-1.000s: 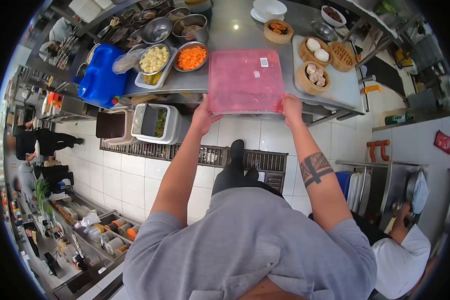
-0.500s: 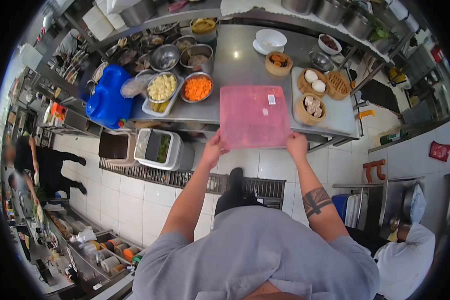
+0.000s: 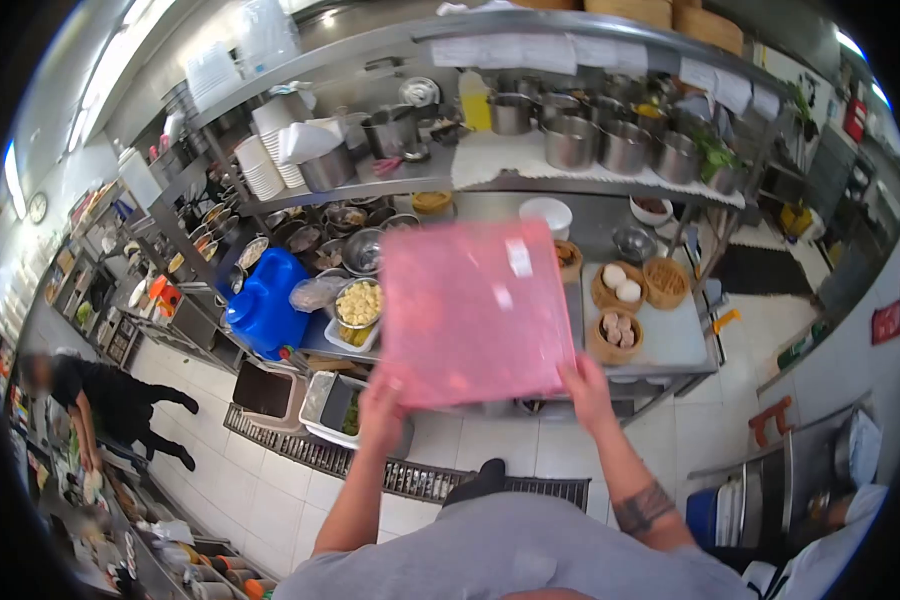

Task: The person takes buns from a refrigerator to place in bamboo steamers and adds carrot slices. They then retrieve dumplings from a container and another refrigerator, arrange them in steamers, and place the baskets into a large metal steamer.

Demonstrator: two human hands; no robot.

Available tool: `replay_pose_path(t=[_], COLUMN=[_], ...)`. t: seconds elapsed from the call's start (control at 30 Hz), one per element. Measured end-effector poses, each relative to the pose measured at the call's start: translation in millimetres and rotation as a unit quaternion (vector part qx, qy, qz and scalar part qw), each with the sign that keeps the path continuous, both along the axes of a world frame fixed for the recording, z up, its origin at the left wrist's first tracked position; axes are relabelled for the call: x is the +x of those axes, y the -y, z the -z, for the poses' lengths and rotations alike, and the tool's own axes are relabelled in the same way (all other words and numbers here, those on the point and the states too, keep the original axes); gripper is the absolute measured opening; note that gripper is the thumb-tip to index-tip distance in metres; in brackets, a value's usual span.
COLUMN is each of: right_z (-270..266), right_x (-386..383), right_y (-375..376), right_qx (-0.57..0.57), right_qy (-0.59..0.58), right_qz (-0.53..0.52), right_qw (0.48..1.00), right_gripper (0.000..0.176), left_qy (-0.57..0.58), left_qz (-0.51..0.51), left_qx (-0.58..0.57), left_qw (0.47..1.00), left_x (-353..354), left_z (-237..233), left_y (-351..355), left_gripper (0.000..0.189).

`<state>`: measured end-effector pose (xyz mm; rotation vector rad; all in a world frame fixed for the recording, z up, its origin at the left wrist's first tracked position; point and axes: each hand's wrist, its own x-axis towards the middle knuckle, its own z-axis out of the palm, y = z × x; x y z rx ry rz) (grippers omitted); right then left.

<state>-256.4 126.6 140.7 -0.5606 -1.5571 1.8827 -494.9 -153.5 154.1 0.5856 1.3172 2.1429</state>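
A square pink cutting board (image 3: 470,320) with white labels and a glossy surface is raised in front of me, tilted, above the front edge of the steel table (image 3: 660,385). My left hand (image 3: 381,408) is closed on its near left corner, and my right hand (image 3: 587,392) grips the near right corner. Behind the board, part of the table is hidden. To its left sits a bowl of pale yellow diced pieces (image 3: 359,302). On the right are bamboo steamers with white buns (image 3: 627,290) and with dumplings (image 3: 618,330).
A blue jug (image 3: 268,300) stands at the table's left. Above the table runs a shelf with steel pots (image 3: 572,143) and stacked white bowls (image 3: 260,168). Bins (image 3: 270,388) and a floor grate (image 3: 410,478) lie below. Another person (image 3: 110,405) works at far left.
Both hands have lifted the board higher and tilted it, and it has come closer to me. My view has turned up, bringing the shelf into sight. The orange diced pieces are now covered.
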Motion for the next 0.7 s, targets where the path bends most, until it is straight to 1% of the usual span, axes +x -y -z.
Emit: replay_pose_path(t=[0.03, 0.07, 0.1, 0.13, 0.17, 0.2, 0.23, 0.27, 0.3, 0.33, 0.37, 0.43, 0.47, 0.5, 0.57, 0.6, 0.63, 0.67, 0.7], right_z=[-44.1, -93.8, -142.6, -194.1, -227.6, -243.2, -252.4, -248.1, -230.6, -210.1, -181.7, -107.1, -69.1, -30.0, 47.2, 77.1, 95.2, 95.6, 95.2], right_x=[-17.0, -35.5, -48.2, -60.0, -67.9, -74.7, -77.3, -77.4, -73.0, -66.9, -57.3, -41.8, -36.4, -33.2, -24.8, -20.6, -14.6, -4.4, 5.5], right_y=[-1.4, 1.2, -0.1, 12.3, 10.4, 11.0, 9.4, 9.3, 13.2, 14.0, 15.7, 19.8, 21.0, 18.9, 4.0, -8.4, -25.9, -44.8, -68.2], right_qx=[0.024, 0.061, 0.108, 0.082, 0.143, 0.17, 0.213, 0.22, 0.183, 0.148, 0.131, 0.153, 0.095, 0.036, 0.064, 0.065, 0.068, 0.151, 0.234], right_qy=[-0.054, -0.092, -0.148, -0.189, -0.18, -0.198, -0.18, -0.188, -0.172, -0.157, -0.147, -0.049, -0.009, 0.027, 0.096, 0.114, 0.133, 0.18, 0.227], right_qz=[-0.044, -0.059, -0.128, -0.132, -0.152, -0.139, -0.125, -0.11, -0.116, -0.129, -0.116, -0.143, -0.127, -0.109, -0.01, 0.039, 0.089, 0.151, 0.209], right_qw=[0.997, 0.992, 0.975, 0.97, 0.961, 0.955, 0.952, 0.951, 0.961, 0.968, 0.974, 0.977, 0.987, 0.993, 0.993, 0.991, 0.985, 0.96, 0.922], right_gripper=[0.034, 0.034, 0.038, 0.046, 0.055, 0.061, 0.06, 0.055, 0.051, 0.047, 0.047, 0.045, 0.042, 0.04, 0.036, 0.033, 0.03, 0.029, 0.029], left_qy=[-0.029, -0.059, -0.084, -0.11, -0.129, -0.146, -0.14, -0.201, -0.217, -0.256, -0.242, -0.112, -0.136, -0.162, -0.194, -0.203, -0.211, -0.218, -0.224], left_qz=[-0.045, -0.073, -0.095, -0.105, -0.104, -0.106, -0.168, -0.097, -0.09, -0.048, -0.06, 0.126, 0.077, 0.03, -0.022, -0.035, -0.042, -0.047, -0.051], left_qx=[0.051, 0.054, 0.064, 0.146, 0.169, 0.181, 0.168, 0.173, 0.203, 0.147, 0.136, 0.199, 0.151, 0.105, 0.03, 0.003, -0.019, -0.039, -0.056], left_qw=[0.997, 0.994, 0.99, 0.978, 0.972, 0.967, 0.961, 0.959, 0.951, 0.954, 0.959, 0.965, 0.976, 0.981, 0.98, 0.979, 0.976, 0.974, 0.972], left_x=[-12.8, -16.3, -18.9, -29.2, -54.9, -103.3, -109.7, -185.1, -212.4, -246.0, -272.8, -400.4, -419.6, -429.6, -459.0, -473.7, -487.7, -501.6, -516.6], left_z=[-25.1, -77.0, -131.7, -177.2, -210.7, -235.6, -280.6, -305.8, -339.6, -383.2, -416.6, -476.9, -499.3, -508.8, -521.5, -522.0, -520.9, -517.5, -512.0], left_y=[5.0, 8.7, 12.4, 10.0, 17.5, 30.3, 23.6, 43.4, 35.0, 28.9, 18.0, 9.8, -14.2, -39.8, -93.6, -115.4, -134.5, -151.3, -162.2], left_gripper=[0.058, 0.054, 0.054, 0.051, 0.045, 0.04, 0.036, 0.039, 0.046, 0.049, 0.05, 0.052, 0.052, 0.053, 0.054, 0.055, 0.055, 0.056, 0.056])
